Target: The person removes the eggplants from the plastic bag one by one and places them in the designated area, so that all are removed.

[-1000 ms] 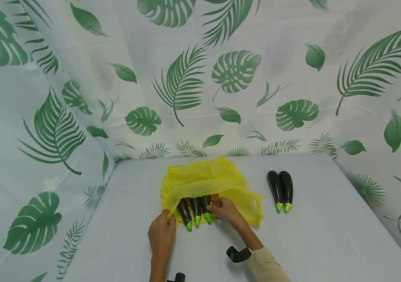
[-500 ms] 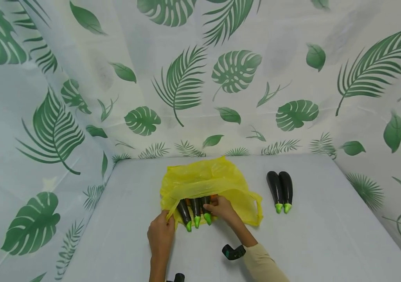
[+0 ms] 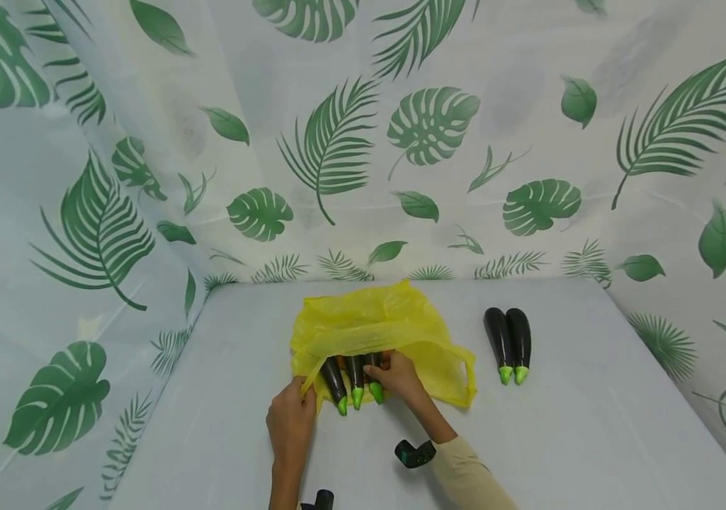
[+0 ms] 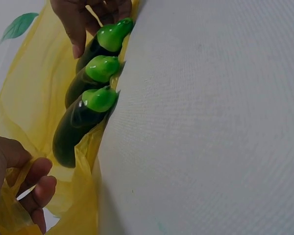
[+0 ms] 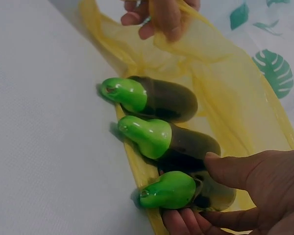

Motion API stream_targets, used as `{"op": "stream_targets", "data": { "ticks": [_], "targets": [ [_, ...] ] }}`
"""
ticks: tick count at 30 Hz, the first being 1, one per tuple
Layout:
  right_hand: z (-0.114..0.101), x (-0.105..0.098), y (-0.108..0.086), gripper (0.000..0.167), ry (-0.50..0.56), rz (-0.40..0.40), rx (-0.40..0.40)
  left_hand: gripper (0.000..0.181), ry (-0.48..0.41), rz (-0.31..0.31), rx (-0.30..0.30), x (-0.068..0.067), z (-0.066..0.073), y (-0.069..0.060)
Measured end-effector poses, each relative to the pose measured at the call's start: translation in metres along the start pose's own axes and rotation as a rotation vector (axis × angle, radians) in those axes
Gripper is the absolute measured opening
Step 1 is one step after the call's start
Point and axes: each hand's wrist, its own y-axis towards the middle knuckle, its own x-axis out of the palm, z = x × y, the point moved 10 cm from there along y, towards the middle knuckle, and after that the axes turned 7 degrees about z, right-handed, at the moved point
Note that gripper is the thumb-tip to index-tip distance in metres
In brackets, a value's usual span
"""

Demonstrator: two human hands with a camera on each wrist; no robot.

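Note:
A yellow plastic bag [image 3: 363,312] lies at mid-table with its mouth towards me. My left hand [image 3: 291,414] pinches the left edge of that mouth, and in the left wrist view the thin plastic runs between thumb and fingers. Three dark eggplants with green stem ends lie side by side in the opening: a left one [image 3: 333,382], a middle one [image 3: 355,379] and a right one [image 5: 213,196]. My right hand [image 3: 401,377] grips the right eggplant, thumb across its top and fingers low at its side. The eggplants' far ends are hidden under the bag.
Two more eggplants [image 3: 508,343] lie together on the white table [image 3: 566,425], right of the bag. Something orange [image 3: 341,361] shows in part inside the bag. A bag handle loop [image 3: 467,375] spreads out on the right. Leaf-patterned cloth [image 3: 363,156] stands behind and at the sides.
My right hand has shifted slightly left, and its thumb has moved from the right eggplant's side onto its top. The left hand keeps its hold on the bag edge.

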Motion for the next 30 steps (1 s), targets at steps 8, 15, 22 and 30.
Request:
{"op": "stream_targets", "data": {
  "ticks": [8,15,22,30],
  "targets": [
    [-0.0011,-0.0015,0.0025,0.027,-0.038,0.033,-0.027,0.005,0.009,-0.013,-0.015,0.0001,0.0009,0.0024],
    [-0.0016,-0.0012,0.0029,0.031,-0.031,0.03,-0.039,0.006,0.003,-0.006,-0.009,-0.0024,0.0032,0.0035],
    [0.0008,-0.0014,0.0018,0.022,-0.03,0.029,-0.011,0.006,0.0,-0.015,-0.022,-0.0017,0.003,0.0034],
    [0.002,-0.0046,-0.0022,0.026,-0.032,0.03,0.037,0.005,-0.008,-0.017,-0.031,-0.0011,0.0049,0.0027]
  ]
}}
